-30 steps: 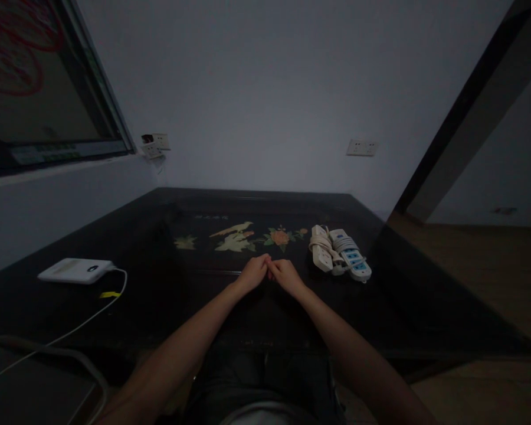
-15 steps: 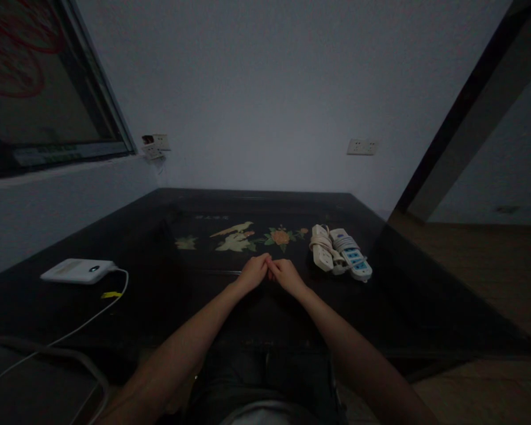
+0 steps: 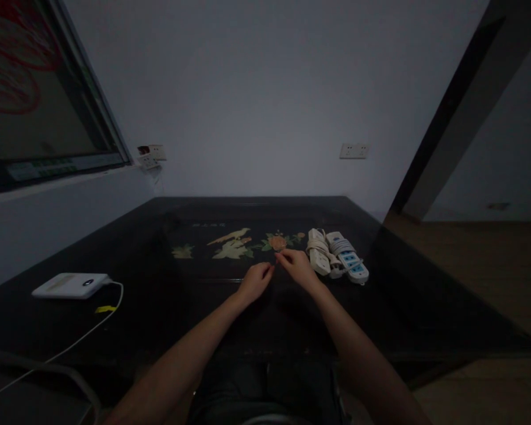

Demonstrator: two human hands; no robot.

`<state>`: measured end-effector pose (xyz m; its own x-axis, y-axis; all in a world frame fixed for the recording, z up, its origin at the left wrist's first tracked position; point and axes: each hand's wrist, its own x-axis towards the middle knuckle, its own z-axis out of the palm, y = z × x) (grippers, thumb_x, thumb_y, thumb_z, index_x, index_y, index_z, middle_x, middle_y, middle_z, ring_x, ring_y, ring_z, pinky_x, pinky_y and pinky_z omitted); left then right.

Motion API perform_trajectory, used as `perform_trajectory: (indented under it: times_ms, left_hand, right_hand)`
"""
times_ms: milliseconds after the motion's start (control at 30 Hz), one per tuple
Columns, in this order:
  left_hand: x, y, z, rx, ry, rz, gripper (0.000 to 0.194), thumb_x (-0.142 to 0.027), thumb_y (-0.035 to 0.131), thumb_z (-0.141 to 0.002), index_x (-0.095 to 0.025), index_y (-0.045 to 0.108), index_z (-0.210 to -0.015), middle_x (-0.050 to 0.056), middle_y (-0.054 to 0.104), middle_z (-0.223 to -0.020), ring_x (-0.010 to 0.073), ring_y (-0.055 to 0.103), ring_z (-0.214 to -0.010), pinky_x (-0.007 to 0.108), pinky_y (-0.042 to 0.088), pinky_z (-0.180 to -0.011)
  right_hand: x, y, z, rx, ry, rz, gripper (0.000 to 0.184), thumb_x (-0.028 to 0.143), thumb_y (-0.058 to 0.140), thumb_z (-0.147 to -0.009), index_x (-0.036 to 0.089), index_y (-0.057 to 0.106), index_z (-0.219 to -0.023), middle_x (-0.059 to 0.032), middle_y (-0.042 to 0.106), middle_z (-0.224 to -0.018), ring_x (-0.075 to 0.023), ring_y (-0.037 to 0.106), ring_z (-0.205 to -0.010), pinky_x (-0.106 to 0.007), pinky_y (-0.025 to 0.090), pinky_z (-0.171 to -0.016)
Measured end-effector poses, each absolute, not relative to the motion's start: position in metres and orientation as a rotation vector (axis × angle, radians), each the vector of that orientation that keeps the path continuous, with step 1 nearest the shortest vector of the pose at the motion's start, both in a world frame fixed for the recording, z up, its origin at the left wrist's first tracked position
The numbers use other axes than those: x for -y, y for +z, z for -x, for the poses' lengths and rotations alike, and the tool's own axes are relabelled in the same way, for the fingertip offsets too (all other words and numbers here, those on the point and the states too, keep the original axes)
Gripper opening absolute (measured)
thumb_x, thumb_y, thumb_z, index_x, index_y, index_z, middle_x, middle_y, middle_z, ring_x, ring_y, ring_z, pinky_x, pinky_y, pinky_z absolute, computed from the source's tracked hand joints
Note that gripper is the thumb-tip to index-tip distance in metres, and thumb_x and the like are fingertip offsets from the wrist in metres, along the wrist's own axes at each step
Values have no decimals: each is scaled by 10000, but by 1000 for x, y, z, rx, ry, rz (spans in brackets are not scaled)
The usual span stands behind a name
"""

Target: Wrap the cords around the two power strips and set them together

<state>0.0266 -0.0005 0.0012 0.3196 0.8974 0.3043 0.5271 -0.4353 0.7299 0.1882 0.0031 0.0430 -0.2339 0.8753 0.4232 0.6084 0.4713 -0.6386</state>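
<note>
My left hand (image 3: 255,282) rests over the near part of the black table (image 3: 168,321), its fingers curled inward and thumb pressed near the fingertips. Just right of it and slightly farther out, my right hand (image 3: 297,267) is closed in a pinch, its fingertips pointing left. A small gap separates the two hands. What the fingers hold, if anything, is hidden in the dim light. Closest to my right hand is a white power strip (image 3: 321,264) with its cord wound round it. Beside that lies a second power strip (image 3: 352,262) with blue sockets, also wrapped in cord.
At the left lies a white power bank (image 3: 69,285) with a white cable (image 3: 82,337) running off the near edge. A yellow scrap (image 3: 105,309) is by the cable. Bird and flower inlay (image 3: 230,248) decorates the tabletop. Wall sockets (image 3: 354,151) sit above the back edge.
My hands were joined at the fingertips and have come apart. The right one has moved right and away from me; the left has dropped slightly nearer. The view has shifted a little.
</note>
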Motion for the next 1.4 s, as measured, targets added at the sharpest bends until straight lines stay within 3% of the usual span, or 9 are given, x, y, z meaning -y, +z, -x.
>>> perform_trajectory:
  times_ms: [133, 233, 333, 433, 600, 667, 867, 1133, 1400]
  left_hand:
    - [0, -1, -45, -1185, 946, -2002, 162, -241, 480, -868, -176, 561, -744, 23, 596, -744, 168, 550, -743, 270, 416, -721]
    - [-10, -2, -67, -1141, 906, -1871, 127, -266, 472, -883, -176, 561, -895, 16, 614, -782, 146, 583, -698, 253, 455, -655]
    - [-28, -3, -100, -1126, 859, -1709, 216, -283, 449, -901, -163, 505, -1071, 35, 642, -829, 134, 628, -667, 235, 483, -594]
    - [-45, -1, -138, -1146, 856, -1593, 324, -317, 465, -899, -134, 471, -1166, 89, 673, -914, 162, 665, -787, 258, 508, -680]
    - [-58, 1, -180, -1204, 906, -1499, 683, -282, 713, -701, -111, 418, -1294, 172, 642, -1149, 267, 631, -1023, 332, 475, -850]
    - [-60, -1, -186, -1224, 944, -1467, 719, -269, 740, -658, -109, 438, -1290, 191, 626, -1188, 302, 613, -1064, 365, 459, -882]
    - [-69, -13, -173, -1139, 1095, -1347, 553, -165, 679, -673, -154, 534, -1207, 124, 660, -1155, 260, 629, -1049, 342, 473, -887]
    - [-61, -18, -102, -955, 1299, -1156, 727, -158, 663, -700, -180, 382, -1371, 107, 685, -1082, 225, 674, -928, 342, 519, -820]
    - [-40, -14, -63, -859, 1354, -1088, 784, -217, 700, -698, -156, 344, -1394, 115, 696, -1016, 211, 681, -837, 334, 529, -768]
  right_hand:
    - [-10, 58, -217, 1880, 464, 1210, 322, 362, 475, -881, 175, 658, -692, -11, 594, -570, -146, 526, -551, -246, 329, -533]
    - [-17, 62, -250, 1755, 404, 1319, 281, 343, 472, -869, 174, 650, -731, -26, 631, -629, -164, 580, -608, -245, 391, -564]
    - [-24, 58, -283, 1587, 293, 1530, 247, 310, 464, -865, 157, 657, -856, -79, 688, -798, -195, 630, -750, -269, 445, -666]
    - [-30, 48, -301, 1504, 233, 1691, 279, 226, 444, -861, 111, 646, -1014, -145, 693, -960, -225, 635, -885, -307, 450, -768]
    - [-34, 34, -299, 1527, 223, 1867, 373, 85, 422, -838, 101, 611, -1160, -164, 677, -1087, -222, 620, -1014, -300, 424, -863]
    - [-33, 31, -294, 1563, 227, 1890, 394, 74, 410, -845, 105, 603, -1187, -171, 664, -1125, -229, 608, -1053, -302, 416, -886]
    - [-30, 30, -279, 1699, 231, 1861, 419, 104, 477, -833, 94, 567, -1242, -188, 630, -1165, -256, 583, -1102, -322, 405, -921]
    - [-25, 20, -228, 1860, 202, 1533, 579, 139, 529, -811, 158, 398, -1375, -142, 480, -1357, -236, 503, -1206, -335, 398, -985]
    - [-11, 18, -207, 1858, 215, 1301, 422, 162, 495, -835, 182, 501, -1256, -119, 528, -1250, -227, 569, -1101, -378, 466, -930]
